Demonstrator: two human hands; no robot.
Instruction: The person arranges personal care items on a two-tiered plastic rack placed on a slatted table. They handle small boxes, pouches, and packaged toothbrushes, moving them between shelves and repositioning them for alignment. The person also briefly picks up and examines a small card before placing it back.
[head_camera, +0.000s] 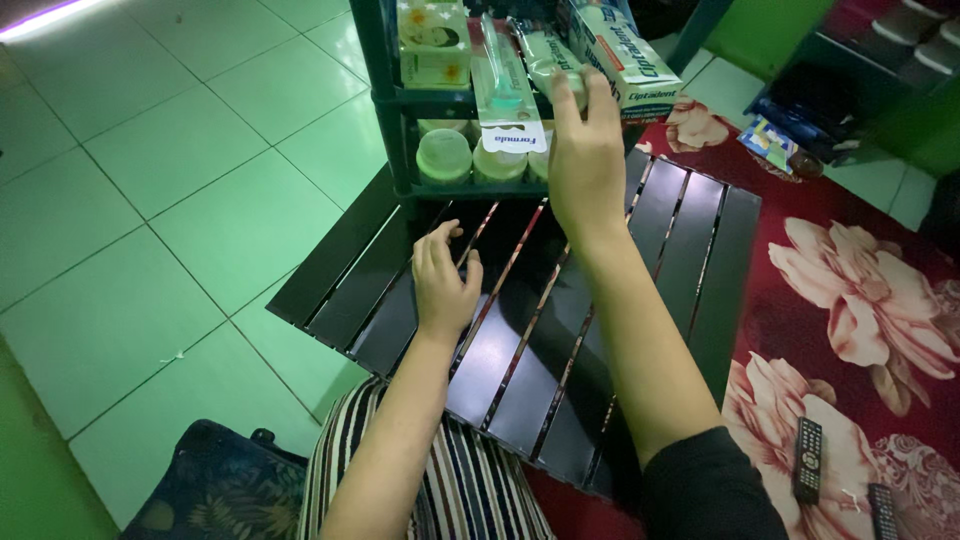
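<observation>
Toothpaste tube in its pale green pack (553, 62) sits up on the dark plastic rack (395, 110), right hand (585, 165) pinching its lower end, grip closed round it; left hand (445, 280) rests loosely curled and empty on the black slatted surface (690, 240), probably for balance.

Floor: large glossy pale square tiles (150, 200) washed in green light | Corner: a bright strip of light (45, 15) at upper left | Furniture: low black slatted worktop (700, 260), dark plastic shelf rack (385, 90) | Covering: red floral-patterned rug (860, 300) at right
</observation>
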